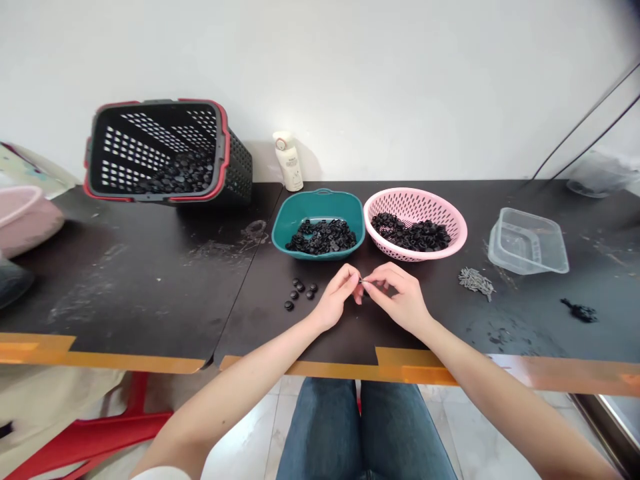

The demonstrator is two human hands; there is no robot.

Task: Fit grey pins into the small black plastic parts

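Note:
My left hand (338, 295) and my right hand (398, 297) meet above the black table (150, 293), fingertips pinched together on one small black part (361, 282) between them. It is too small to make out in detail. Several loose black round parts (301, 292) lie on the table just left of my left hand. Behind my hands stand a teal bowl (319, 207) and a pink perforated colander (445, 213), both holding heaps of black parts.
A black basket with a red rim (223, 153) sits tilted at the back left with black parts inside. A white bottle (289, 160) stands by the wall. At right lie grey pins (477, 281), a clear plastic tub (529, 241) and a black clump (580, 311).

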